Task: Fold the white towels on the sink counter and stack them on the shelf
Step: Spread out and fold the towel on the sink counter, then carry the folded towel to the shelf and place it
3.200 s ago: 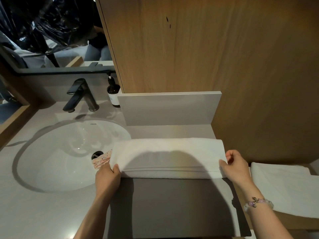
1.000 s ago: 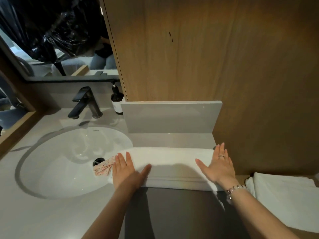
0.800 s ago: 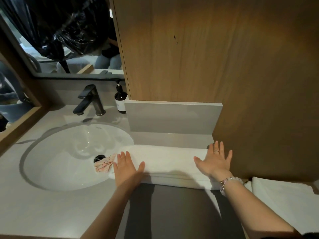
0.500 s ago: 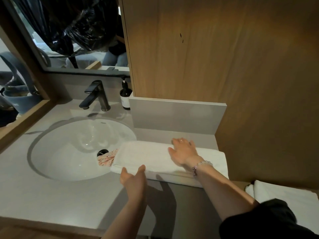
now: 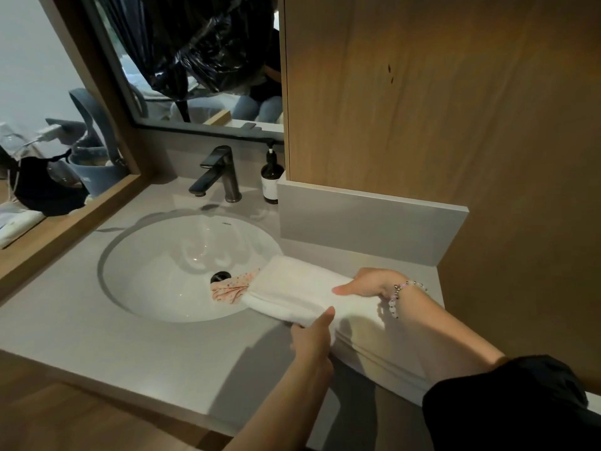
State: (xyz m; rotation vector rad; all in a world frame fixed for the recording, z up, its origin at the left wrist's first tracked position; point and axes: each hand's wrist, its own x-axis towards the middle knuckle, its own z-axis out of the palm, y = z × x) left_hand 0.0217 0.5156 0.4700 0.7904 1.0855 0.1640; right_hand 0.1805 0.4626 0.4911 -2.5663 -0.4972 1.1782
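**A:** What is nearest?

**B:** The left hand (image 5: 311, 335), just right of the basin (image 5: 156, 271). It grips the near long edge of the folded white towel (image 5: 299, 288), thumb on top.

**A:** Where does the towel lie?

**B:** On the grey counter (image 5: 146, 346) right of the basin. Its left end hangs over the basin's rim and touches a pink dotted cloth (image 5: 231, 288) lying inside the basin beside the drain (image 5: 221, 275).

**A:** And the right hand?

**B:** The right hand (image 5: 367, 283), with a bead bracelet (image 5: 395, 297) at the wrist, rests across the towel's top, thumb stretched toward the basin. Its fingers are hidden on the far side, so I cannot tell whether they grip.

**A:** Beyond the basin?

**B:** A dark faucet (image 5: 219, 174) stands behind it, with a dark soap bottle (image 5: 271, 180) at its far right.
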